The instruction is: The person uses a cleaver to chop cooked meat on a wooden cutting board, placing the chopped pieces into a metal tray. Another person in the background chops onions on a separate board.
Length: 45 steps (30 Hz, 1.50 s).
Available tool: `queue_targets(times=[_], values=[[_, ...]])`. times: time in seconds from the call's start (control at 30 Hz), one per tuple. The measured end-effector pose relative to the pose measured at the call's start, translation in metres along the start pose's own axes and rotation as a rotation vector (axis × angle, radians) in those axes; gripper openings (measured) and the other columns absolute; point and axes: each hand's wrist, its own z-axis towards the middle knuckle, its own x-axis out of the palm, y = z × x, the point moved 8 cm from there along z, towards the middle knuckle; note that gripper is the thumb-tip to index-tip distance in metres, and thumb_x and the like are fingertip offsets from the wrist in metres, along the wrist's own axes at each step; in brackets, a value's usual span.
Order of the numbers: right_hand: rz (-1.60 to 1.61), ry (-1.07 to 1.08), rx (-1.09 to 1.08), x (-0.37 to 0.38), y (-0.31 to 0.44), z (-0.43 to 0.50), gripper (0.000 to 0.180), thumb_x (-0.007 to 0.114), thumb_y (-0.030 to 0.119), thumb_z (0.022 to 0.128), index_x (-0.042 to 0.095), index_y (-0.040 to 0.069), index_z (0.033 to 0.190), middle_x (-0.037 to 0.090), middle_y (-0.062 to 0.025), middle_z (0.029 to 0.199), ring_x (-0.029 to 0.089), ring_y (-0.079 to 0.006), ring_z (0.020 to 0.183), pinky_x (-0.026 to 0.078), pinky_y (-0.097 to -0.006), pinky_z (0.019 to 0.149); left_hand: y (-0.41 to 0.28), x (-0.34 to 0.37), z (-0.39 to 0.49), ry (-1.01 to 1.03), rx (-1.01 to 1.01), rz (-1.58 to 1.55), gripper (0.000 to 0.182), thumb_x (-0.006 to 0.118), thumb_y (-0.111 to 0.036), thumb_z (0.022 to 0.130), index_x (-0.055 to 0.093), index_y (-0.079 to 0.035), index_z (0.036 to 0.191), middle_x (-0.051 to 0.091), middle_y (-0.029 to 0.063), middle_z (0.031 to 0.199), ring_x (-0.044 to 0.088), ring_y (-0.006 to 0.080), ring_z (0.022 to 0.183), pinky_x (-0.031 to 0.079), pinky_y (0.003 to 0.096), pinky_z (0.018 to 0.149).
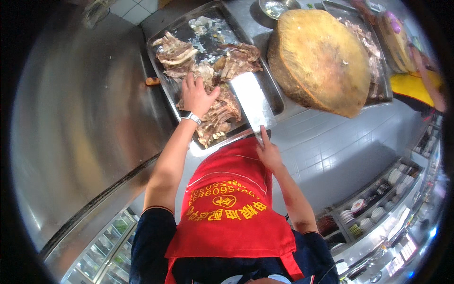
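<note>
My left hand (198, 96) rests with spread fingers on pieces of bone-in meat (218, 110) in a dark metal tray (278, 101). A rack of ribs lies partly beneath it and reaches toward the tray's near end. My right hand (270, 153) grips the handle of a broad cleaver (252, 99). The blade lies flat over the tray's right side, its far end close to another meat piece (241, 61). One more rib piece (174, 51) sits at the tray's far left. Whether the blade touches the meat, I cannot tell.
Right of the tray stands a thick round wooden chopping block (322, 56). Behind it are a metal bowl (278, 7) and a second tray (385, 76) of cut meat. A co-worker's arm (427, 76) shows at far right. Shelves of plates (376, 213) stand lower right.
</note>
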Motion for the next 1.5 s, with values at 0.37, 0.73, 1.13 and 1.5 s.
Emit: queue_targets(times=[0.37, 0.73, 1.13, 1.5], values=[[0.059, -0.050, -0.054, 0.028, -0.025, 0.015, 0.094, 0.064, 0.005, 0.078, 0.015, 0.021, 0.157, 0.066, -0.0221, 0.083, 0.066, -0.0399, 0.073, 0.053, -0.0504, 0.067, 0.004, 0.009, -0.003, 0.036, -0.041, 0.021, 0.074, 0.072, -0.049, 0.079, 0.054, 0.006, 0.126, 0.039, 0.0294, 0.145, 0.034, 0.0483, 0.132, 0.030, 0.0536, 0.111], [-0.098, 0.083, 0.018, -0.065, 0.018, -0.027, 0.081, 0.062, 0.007, 0.081, 0.028, 0.018, 0.153, 0.068, -0.0236, 0.100, 0.066, -0.0446, 0.086, 0.054, -0.0500, 0.075, 0.048, -0.018, 0.016, -0.221, -0.220, -0.418, 0.061, 0.070, -0.038, 0.086, 0.053, 0.004, 0.126, 0.047, 0.0250, 0.135, 0.045, 0.0409, 0.125, 0.035, 0.0482, 0.107], [-0.088, 0.011, 0.069, -0.210, 0.074, -0.055, 0.068, 0.060, 0.003, 0.081, 0.043, 0.012, 0.147, 0.065, -0.0188, 0.080, 0.066, -0.0229, 0.069, 0.051, -0.0302, 0.066, 0.204, 0.065, 0.116, -0.081, -1.214, -1.098, 0.085, 0.081, -0.035, 0.081, 0.041, 0.007, 0.142, 0.033, 0.0218, 0.154, 0.035, 0.0353, 0.141, 0.034, 0.0501, 0.115], [0.121, -0.060, -0.072, -0.300, 0.067, 0.048, 0.069, 0.059, -0.003, 0.082, 0.039, 0.003, 0.148, 0.065, -0.0182, 0.113, 0.063, -0.0181, 0.093, 0.050, -0.0272, 0.081, 0.210, 0.058, 0.138, -0.133, -1.261, -0.793, 0.084, 0.089, -0.024, 0.063, 0.050, 0.017, 0.124, 0.059, 0.0274, 0.125, 0.062, 0.0328, 0.110, 0.052, 0.0389, 0.090]])
